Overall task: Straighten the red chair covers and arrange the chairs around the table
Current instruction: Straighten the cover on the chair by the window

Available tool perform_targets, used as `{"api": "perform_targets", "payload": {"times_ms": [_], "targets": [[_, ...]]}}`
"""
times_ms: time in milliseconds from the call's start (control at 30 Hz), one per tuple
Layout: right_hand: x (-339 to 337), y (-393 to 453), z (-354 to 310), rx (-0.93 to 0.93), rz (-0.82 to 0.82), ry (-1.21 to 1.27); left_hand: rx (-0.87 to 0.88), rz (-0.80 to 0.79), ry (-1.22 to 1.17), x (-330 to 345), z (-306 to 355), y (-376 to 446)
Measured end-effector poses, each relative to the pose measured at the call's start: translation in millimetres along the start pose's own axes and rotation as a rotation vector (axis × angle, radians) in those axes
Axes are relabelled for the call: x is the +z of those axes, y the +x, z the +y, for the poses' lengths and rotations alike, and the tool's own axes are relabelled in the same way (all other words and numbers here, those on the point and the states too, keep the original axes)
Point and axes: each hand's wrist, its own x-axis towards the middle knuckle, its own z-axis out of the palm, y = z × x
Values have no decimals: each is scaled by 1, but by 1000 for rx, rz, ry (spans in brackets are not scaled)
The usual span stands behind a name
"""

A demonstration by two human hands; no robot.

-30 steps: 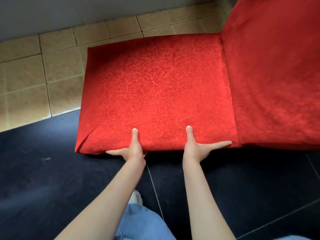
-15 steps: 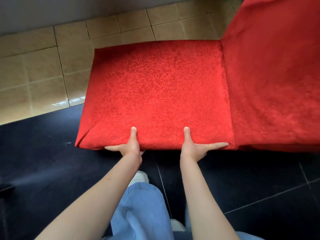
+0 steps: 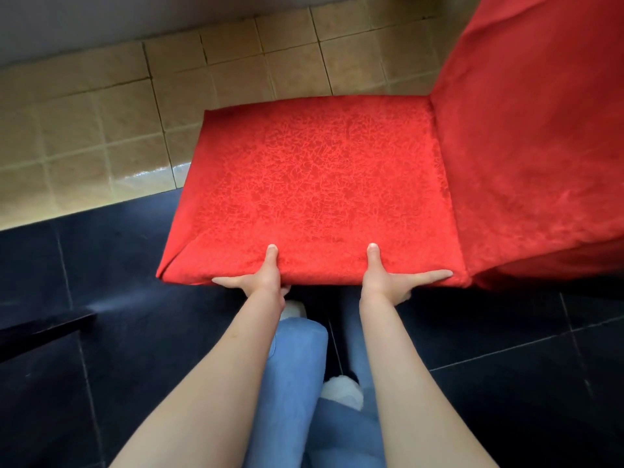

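Observation:
A chair in a red patterned cover fills the middle of the view, its seat [image 3: 314,184] lying smooth and flat. The covered backrest [image 3: 533,146] rises at the right. My left hand [image 3: 263,282] grips the near edge of the seat, thumb on top and fingers under the edge. My right hand [image 3: 385,282] grips the same edge further right, thumb on top and forefinger stretched along the edge toward the backrest. The chair legs are hidden under the cover.
Dark floor tiles [image 3: 135,265] lie under me and the chair's near half. Beige tiles [image 3: 84,146] run beyond to a grey wall [image 3: 101,21]. A dark bar-like edge [image 3: 44,332] juts in at the left. My jeans-clad legs and white shoes stand below the seat.
The chair has shifted toward me, away from the wall, with more beige tile showing behind it. My legs have stepped, and both hands keep the same grip.

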Motion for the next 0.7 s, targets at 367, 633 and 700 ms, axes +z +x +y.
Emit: {"api": "perform_targets", "payload": {"times_ms": [367, 633, 700], "targets": [[-34, -55, 2, 30, 17, -99, -63, 24, 5, -56, 8, -32], [-71, -92, 26, 47, 23, -146, -78, 67, 27, -113, -8, -50], [-84, -101, 33, 50, 15, -171, -83, 84, 38, -129, -16, -56]]}}
